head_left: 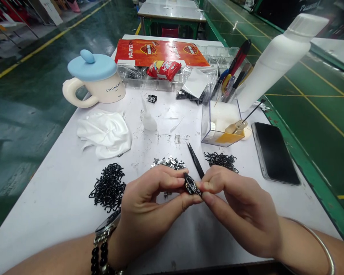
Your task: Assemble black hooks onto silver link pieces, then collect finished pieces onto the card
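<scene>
Between my two hands is a small black and silver metal piece (191, 185), held above the table near its front middle. My left hand (151, 202) pinches it from the left between thumb and fingers. From the right, the thumb and forefinger of my right hand (240, 206) are closed at its lower right end; what exactly they grip there is too small to tell. Black tweezers (195, 159) lie just beyond the hands. Behind my left fingers is a pile of small silver pieces (169, 162). Heaps of black hook-shaped parts lie to the left (109, 186) and right (221, 161).
A lidded mug (96, 78) and white cloth (104, 133) stand left. A small squeeze bottle (149, 120) is central. On the right are a clear box (220, 141) with a glass vial, a phone (275, 152) and a tall white bottle (275, 61). Behind lies an orange-red sheet (166, 53).
</scene>
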The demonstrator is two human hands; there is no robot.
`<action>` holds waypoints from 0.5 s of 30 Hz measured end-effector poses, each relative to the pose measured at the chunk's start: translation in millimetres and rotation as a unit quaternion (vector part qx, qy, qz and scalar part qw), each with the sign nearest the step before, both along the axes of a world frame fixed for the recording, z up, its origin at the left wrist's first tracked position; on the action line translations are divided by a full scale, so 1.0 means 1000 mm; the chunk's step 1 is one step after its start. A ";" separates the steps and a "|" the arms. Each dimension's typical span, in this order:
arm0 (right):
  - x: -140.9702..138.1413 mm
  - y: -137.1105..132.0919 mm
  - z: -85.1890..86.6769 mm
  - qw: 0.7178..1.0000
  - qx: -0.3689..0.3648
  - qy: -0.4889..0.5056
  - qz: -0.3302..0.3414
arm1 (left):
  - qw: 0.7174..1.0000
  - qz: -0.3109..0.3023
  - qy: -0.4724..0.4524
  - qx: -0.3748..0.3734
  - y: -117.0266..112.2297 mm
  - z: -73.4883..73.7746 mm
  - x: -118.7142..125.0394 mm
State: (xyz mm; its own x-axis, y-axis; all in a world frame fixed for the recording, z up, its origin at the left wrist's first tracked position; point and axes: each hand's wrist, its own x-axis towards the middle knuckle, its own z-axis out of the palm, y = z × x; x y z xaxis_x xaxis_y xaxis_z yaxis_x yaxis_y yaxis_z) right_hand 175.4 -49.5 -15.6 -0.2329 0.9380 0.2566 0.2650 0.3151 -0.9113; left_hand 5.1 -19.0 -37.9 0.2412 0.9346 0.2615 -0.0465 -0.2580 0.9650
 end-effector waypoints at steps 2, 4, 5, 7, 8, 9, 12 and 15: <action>0.000 0.000 0.001 1.000 0.009 -0.002 0.004 | 0.999 0.004 0.001 0.051 0.001 -0.003 0.000; -0.001 0.000 0.002 1.000 0.018 0.000 0.008 | 0.996 0.008 0.005 0.084 0.001 -0.005 0.000; -0.001 -0.001 0.002 1.000 0.022 0.001 0.007 | 0.996 0.011 0.009 0.087 0.001 -0.006 0.000; -0.002 -0.002 0.001 1.000 0.027 0.007 0.002 | 0.996 0.018 0.014 0.088 0.000 -0.006 0.000; -0.002 -0.002 0.000 1.000 0.027 0.010 0.000 | 0.996 0.020 0.015 0.086 -0.001 -0.006 -0.001; -0.002 -0.003 -0.001 1.000 0.027 0.014 -0.002 | 0.996 0.021 0.016 0.083 -0.002 -0.006 -0.001; -0.003 -0.005 -0.003 0.999 0.035 0.018 -0.004 | 0.996 0.022 0.016 0.080 -0.004 -0.007 -0.002; -0.004 -0.006 -0.002 0.998 0.054 0.013 -0.006 | 0.996 0.023 0.021 0.081 -0.005 -0.008 -0.002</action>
